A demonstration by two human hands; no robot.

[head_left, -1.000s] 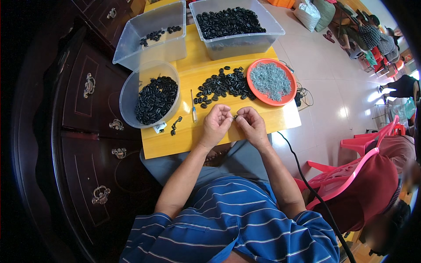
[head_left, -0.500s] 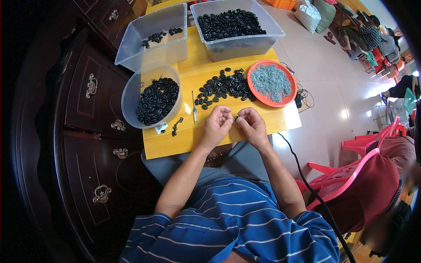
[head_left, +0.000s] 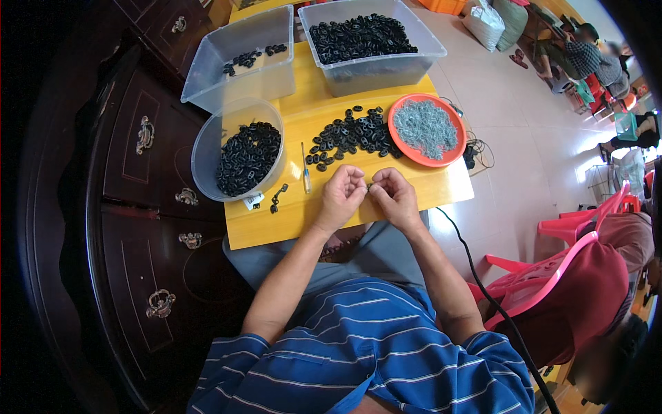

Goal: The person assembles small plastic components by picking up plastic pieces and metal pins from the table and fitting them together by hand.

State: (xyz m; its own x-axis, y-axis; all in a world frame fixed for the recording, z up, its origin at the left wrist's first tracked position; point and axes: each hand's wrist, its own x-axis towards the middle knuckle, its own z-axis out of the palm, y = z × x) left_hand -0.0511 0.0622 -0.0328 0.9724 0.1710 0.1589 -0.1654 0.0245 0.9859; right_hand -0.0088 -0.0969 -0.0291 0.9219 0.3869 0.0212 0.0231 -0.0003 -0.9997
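Observation:
My left hand (head_left: 343, 199) and my right hand (head_left: 395, 201) meet over the near edge of the yellow table (head_left: 262, 230), both in a pinch. A tiny dark piece (head_left: 370, 187) shows at the right fingertips; its kind is too small to make out. Anything between the left fingertips is hidden. Just beyond my hands lies a loose pile of black oval parts with holes (head_left: 357, 132). A red-orange round tray (head_left: 452, 161) to the right holds many small silvery metal pieces (head_left: 424, 127). Left of my hands lies a screwdriver (head_left: 307, 181) with a pale blue handle.
A round clear tub (head_left: 200, 162) of black parts stands at left, near a few joined black pieces (head_left: 277, 198). Two clear bins (head_left: 196, 86), (head_left: 386, 77) stand behind. A dark cabinet (head_left: 131, 228) borders the left. Pink chairs (head_left: 545, 276), a black cable (head_left: 476, 265) and people occupy the right.
My hands stay pinched together in nearly the same spot, with only slight finger movement. At the far right, a person and a teal item have shifted.

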